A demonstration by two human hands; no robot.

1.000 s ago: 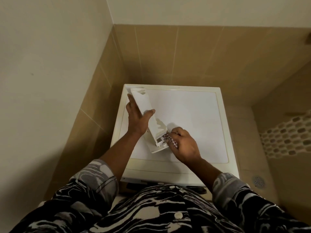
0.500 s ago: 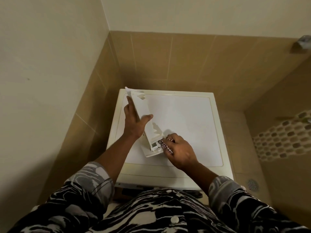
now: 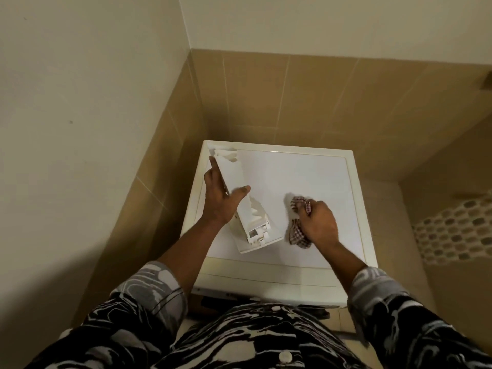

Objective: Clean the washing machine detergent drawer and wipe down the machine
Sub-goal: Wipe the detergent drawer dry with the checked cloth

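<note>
Left hand [image 3: 221,202] grips drawer [image 3: 234,177]; right hand [image 3: 319,222] seemingly clutches cloth [image 3: 296,235].

Drawer [image 3: 234,179] blocks machine top's [image 3: 306,177] left; right seems free

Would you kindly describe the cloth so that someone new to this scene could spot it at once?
Find the white washing machine in the tiled corner. On its top, right of the detergent drawer that the left hand grips, the right hand holds a bunched cloth. Its reddish checks set it apart from the plain white around it.
</note>
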